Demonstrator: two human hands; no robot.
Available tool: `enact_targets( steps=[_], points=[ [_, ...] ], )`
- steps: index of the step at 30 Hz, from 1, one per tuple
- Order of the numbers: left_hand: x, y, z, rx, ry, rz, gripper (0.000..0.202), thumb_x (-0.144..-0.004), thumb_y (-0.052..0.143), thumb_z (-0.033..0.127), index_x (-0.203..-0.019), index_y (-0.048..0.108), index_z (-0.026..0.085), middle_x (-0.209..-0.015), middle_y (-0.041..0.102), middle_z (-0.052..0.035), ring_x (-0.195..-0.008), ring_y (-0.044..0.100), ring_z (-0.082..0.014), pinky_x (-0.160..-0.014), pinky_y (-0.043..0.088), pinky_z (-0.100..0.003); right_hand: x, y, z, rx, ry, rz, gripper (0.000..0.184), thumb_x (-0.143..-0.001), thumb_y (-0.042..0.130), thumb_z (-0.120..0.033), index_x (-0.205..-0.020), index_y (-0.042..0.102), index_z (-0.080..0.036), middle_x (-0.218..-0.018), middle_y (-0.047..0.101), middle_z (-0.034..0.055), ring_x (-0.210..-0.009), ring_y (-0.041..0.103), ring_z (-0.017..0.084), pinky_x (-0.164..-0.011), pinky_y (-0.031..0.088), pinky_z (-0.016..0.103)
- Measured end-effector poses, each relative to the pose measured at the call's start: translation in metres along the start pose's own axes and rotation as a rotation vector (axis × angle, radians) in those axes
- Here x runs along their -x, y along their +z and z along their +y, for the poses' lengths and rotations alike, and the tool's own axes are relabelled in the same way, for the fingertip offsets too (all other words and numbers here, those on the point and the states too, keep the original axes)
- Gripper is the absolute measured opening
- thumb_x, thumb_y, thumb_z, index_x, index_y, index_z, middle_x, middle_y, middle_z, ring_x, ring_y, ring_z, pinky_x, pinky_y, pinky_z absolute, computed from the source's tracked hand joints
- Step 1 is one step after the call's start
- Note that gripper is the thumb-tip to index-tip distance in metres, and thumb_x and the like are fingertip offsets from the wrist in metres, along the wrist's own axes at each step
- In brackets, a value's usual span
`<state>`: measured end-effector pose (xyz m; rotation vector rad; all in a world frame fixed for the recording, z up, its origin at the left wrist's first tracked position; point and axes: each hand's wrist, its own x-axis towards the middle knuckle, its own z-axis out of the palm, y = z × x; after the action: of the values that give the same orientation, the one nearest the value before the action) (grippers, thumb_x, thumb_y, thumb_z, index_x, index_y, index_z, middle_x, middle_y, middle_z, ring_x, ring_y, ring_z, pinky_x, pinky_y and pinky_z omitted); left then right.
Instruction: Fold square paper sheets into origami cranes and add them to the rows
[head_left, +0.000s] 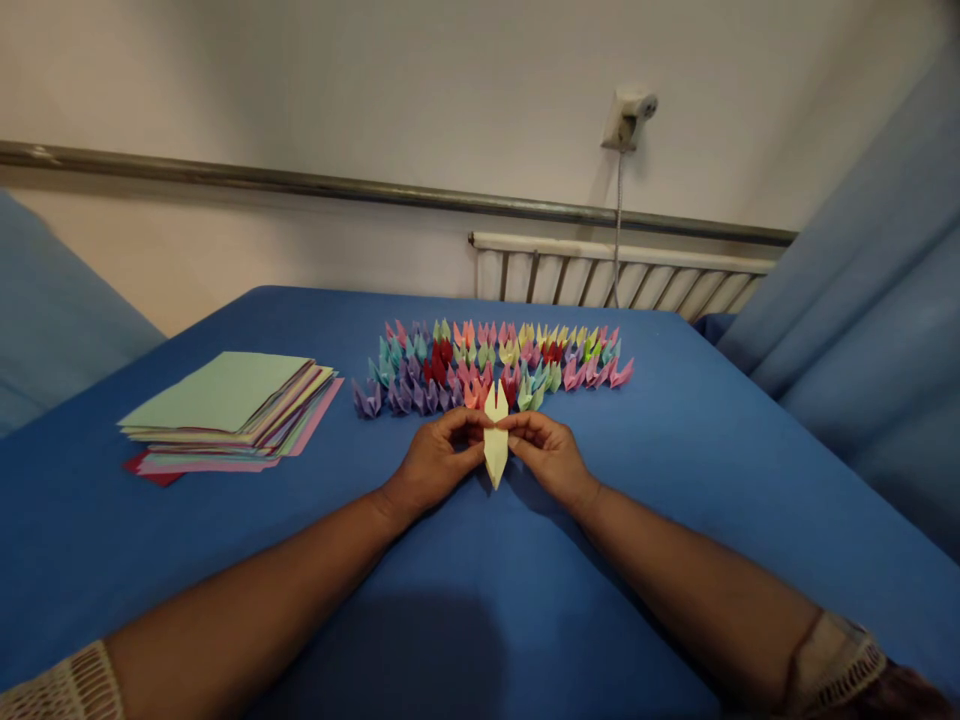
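Note:
Between my two hands is a pale yellow folded paper piece (496,455), narrow, with two points at its top and one pointed end below. My left hand (437,455) pinches its left edge between thumb and fingers. From the other side my right hand (553,455) grips the right edge in the same way, fingertips near the middle fold. Just beyond the hands stand rows of small folded paper cranes (427,398) in purple, pink, red, green, yellow and blue. The paper piece overlaps part of the front row from this viewpoint.
A stack of coloured paper sheets (225,392), pale green on top, lies at the left of the blue-covered table (360,560). Behind the table are a radiator (570,278), a metal rail (300,180) and a wall socket with a plug (626,120). Blue curtains (862,290) hang at both sides.

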<state>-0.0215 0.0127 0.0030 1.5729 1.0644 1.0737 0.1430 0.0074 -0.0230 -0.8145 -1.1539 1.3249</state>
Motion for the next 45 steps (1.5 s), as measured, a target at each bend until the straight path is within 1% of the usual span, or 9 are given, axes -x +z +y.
enact_targets(
  steps=[5,10,16,20,25,29,35,39,45],
  points=[
    [0.001,0.000,0.000,0.013,0.013,0.003,0.014,-0.071,0.072,0.026,-0.079,0.066,0.017,-0.080,0.062,-0.0002,-0.074,0.058,-0.0134,-0.074,0.047,-0.027,0.000,-0.001,0.000,-0.015,0.010,-0.019,0.016,-0.069,0.073,-0.027,-0.084,0.070,-0.022,-0.079,0.070,0.0004,-0.073,0.064,0.014,-0.076,0.049,0.032],
    [0.000,-0.001,0.003,0.071,-0.063,0.028,0.019,-0.069,0.073,0.032,-0.079,0.068,0.016,-0.076,0.064,-0.0001,-0.070,0.058,-0.0130,-0.069,0.047,-0.025,0.000,-0.001,0.000,-0.009,-0.001,-0.037,0.019,-0.068,0.076,-0.028,-0.085,0.069,-0.023,-0.076,0.069,-0.0002,-0.069,0.063,0.013,-0.073,0.050,0.030],
    [-0.001,-0.002,0.000,0.082,-0.071,0.044,0.021,-0.069,0.075,0.032,-0.082,0.069,0.016,-0.076,0.066,-0.0004,-0.070,0.060,-0.0129,-0.068,0.047,-0.024,0.001,-0.003,-0.003,-0.014,-0.007,-0.069,0.026,-0.069,0.077,-0.033,-0.091,0.069,-0.021,-0.081,0.070,0.0019,-0.075,0.065,0.014,-0.075,0.051,0.030],
    [-0.001,-0.002,-0.002,0.111,-0.070,0.046,0.024,-0.070,0.075,0.034,-0.084,0.068,0.016,-0.076,0.066,-0.0003,-0.071,0.060,-0.0133,-0.069,0.048,-0.025,0.002,-0.004,-0.001,-0.009,-0.025,-0.085,0.025,-0.071,0.075,-0.034,-0.093,0.069,-0.022,-0.086,0.071,0.0028,-0.080,0.065,0.015,-0.078,0.051,0.031],
    [-0.002,0.000,-0.001,0.112,-0.059,0.023,0.025,-0.070,0.075,0.034,-0.086,0.068,0.017,-0.074,0.065,0.0011,-0.067,0.059,-0.0121,-0.067,0.048,-0.024,0.000,0.000,0.003,0.006,-0.040,0.001,0.022,-0.069,0.076,-0.034,-0.085,0.068,-0.021,-0.078,0.069,0.0009,-0.071,0.063,0.014,-0.072,0.051,0.030],
    [-0.001,0.001,-0.001,0.133,-0.066,0.038,0.023,-0.068,0.076,0.032,-0.083,0.068,0.017,-0.077,0.067,0.0010,-0.071,0.060,-0.0123,-0.072,0.048,-0.025,-0.003,0.001,0.007,-0.006,-0.067,0.064,0.020,-0.067,0.077,-0.034,-0.076,0.066,-0.020,-0.073,0.068,-0.0006,-0.068,0.061,0.012,-0.068,0.049,0.027],
    [-0.001,0.001,0.002,0.125,-0.124,0.083,0.021,-0.067,0.076,0.033,-0.076,0.068,0.016,-0.073,0.067,0.0005,-0.068,0.060,-0.0124,-0.069,0.048,-0.026,-0.004,-0.002,0.009,0.026,-0.034,0.097,0.018,-0.067,0.077,-0.032,-0.071,0.066,-0.019,-0.065,0.064,-0.0028,-0.060,0.056,0.010,-0.062,0.045,0.024],
    [0.000,0.003,0.004,0.094,-0.110,0.098,0.023,-0.069,0.075,0.036,-0.076,0.069,0.015,-0.072,0.067,0.0002,-0.066,0.059,-0.0121,-0.067,0.048,-0.025,-0.002,-0.001,0.007,0.057,-0.031,0.103,0.019,-0.068,0.076,-0.034,-0.070,0.065,-0.019,-0.064,0.063,-0.0027,-0.059,0.055,0.010,-0.062,0.044,0.025],
    [0.003,0.005,0.005,0.058,-0.081,0.135,0.021,-0.068,0.075,0.033,-0.071,0.064,0.015,-0.067,0.063,0.0022,-0.062,0.057,-0.0104,-0.062,0.046,-0.022,-0.001,0.003,0.001,0.050,0.003,0.116,0.027,-0.063,0.079,-0.038,-0.067,0.061,-0.019,-0.061,0.061,-0.0032,-0.055,0.053,0.010,-0.058,0.043,0.025]
  ],
)
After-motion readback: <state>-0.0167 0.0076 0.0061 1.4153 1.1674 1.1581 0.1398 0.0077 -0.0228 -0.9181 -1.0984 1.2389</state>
